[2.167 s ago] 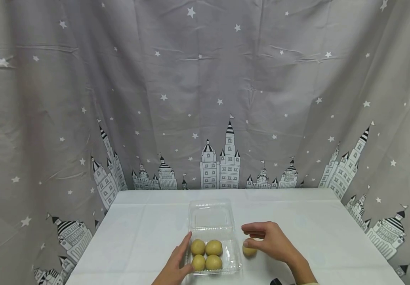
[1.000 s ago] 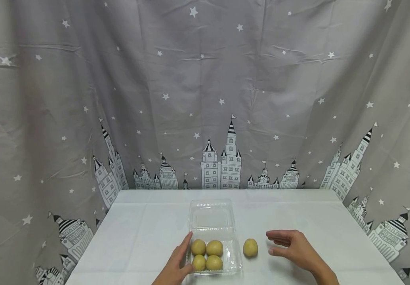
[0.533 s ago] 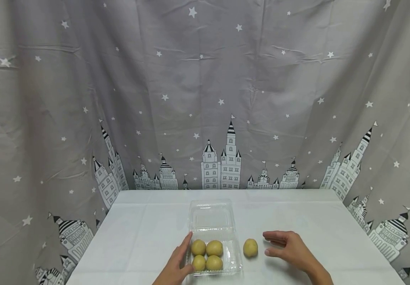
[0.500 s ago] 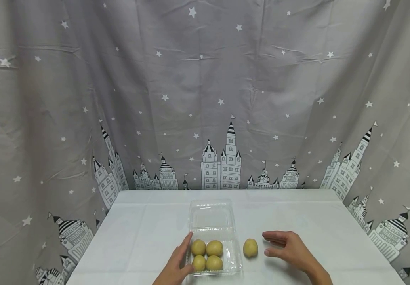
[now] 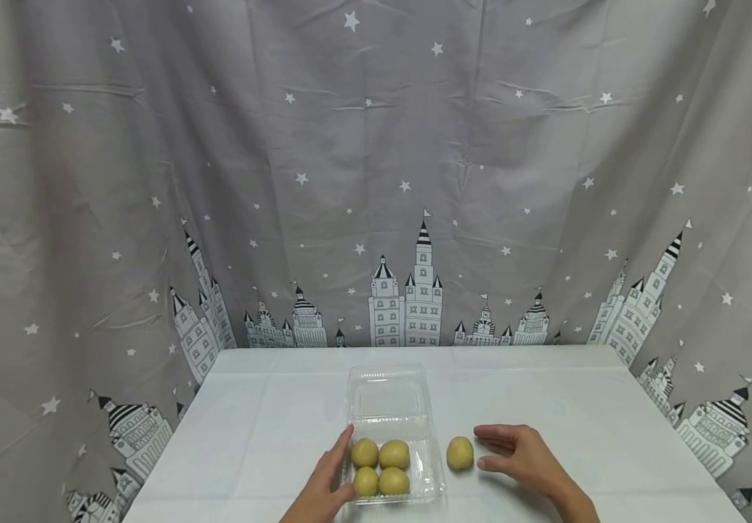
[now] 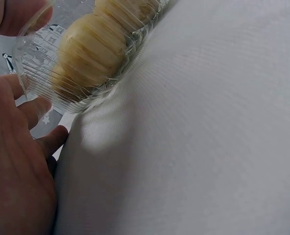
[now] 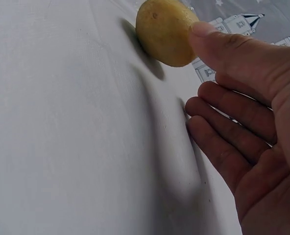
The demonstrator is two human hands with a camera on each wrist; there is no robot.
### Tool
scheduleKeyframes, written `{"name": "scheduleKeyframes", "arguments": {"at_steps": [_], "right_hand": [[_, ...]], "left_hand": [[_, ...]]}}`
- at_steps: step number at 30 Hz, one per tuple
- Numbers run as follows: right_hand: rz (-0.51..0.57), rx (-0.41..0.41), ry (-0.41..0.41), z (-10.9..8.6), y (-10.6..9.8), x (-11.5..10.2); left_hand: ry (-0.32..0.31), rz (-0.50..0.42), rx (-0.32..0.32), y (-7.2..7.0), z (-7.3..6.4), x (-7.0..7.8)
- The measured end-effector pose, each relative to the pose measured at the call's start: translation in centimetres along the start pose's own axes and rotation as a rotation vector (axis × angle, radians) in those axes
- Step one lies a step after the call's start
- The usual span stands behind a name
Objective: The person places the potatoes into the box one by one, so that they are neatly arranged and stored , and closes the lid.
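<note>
Several potatoes (image 5: 394,455) sit in two rows on the left side of a clear plastic clamshell box (image 5: 429,472), its lid (image 5: 389,398) folded back. My left hand (image 5: 320,481) rests against the box's left side, fingers fairly straight, thumb at the front left corner. In the left wrist view, the thumb (image 6: 25,17) overlaps the ribbed wall and hides part of it. A lone potato (image 5: 460,453) lies on the table right of the box. Just to its right is my right hand (image 5: 524,459), thumb and fingers spread apart. The right wrist view shows the thumb (image 7: 228,46) overlapping that potato's edge; contact is unclear.
A white cloth (image 5: 271,428) with fold lines covers the table. Behind it hangs a grey curtain (image 5: 323,218) printed with stars and castles, which also surrounds both sides.
My right hand drew back rightward from the lone potato, then came left again close beside it. The left hand, box and potatoes have stayed in place.
</note>
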State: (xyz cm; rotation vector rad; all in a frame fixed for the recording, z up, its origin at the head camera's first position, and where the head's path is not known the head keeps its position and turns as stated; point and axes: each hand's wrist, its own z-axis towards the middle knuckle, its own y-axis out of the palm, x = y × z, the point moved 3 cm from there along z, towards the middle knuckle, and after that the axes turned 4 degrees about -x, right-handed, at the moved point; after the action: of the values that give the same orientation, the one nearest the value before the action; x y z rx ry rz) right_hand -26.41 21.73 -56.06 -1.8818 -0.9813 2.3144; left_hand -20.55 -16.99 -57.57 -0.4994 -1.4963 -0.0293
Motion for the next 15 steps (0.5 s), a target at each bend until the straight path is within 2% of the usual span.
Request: {"name": "scheduleKeyframes", "arguments": {"at_steps": [4, 6, 11, 13, 15], "right_hand": [[-0.011, 0.001, -0.018, 0.2, 0.3, 0.0], [-0.013, -0.001, -0.021, 0.4, 0.5, -0.1], [-0.008, -0.009, -0.025, 0.7, 0.9, -0.2], [-0.006, -0.012, -0.030, 0.8, 1.1, -0.2], [-0.007, -0.015, -0.036, 0.9, 1.3, -0.2]], "left_hand": [[0.022, -0.009, 0.017, 0.0, 0.1, -0.9], [0.056, -0.014, 0.020, 0.0, 0.3, -1.6], [0.012, -0.032, 0.006, -0.2, 0.9, -3.7], [-0.036, -0.037, 0.002, -0.3, 1.2, -4.3], [-0.019, -0.027, -0.005, -0.3, 1.2, -4.3]]}}
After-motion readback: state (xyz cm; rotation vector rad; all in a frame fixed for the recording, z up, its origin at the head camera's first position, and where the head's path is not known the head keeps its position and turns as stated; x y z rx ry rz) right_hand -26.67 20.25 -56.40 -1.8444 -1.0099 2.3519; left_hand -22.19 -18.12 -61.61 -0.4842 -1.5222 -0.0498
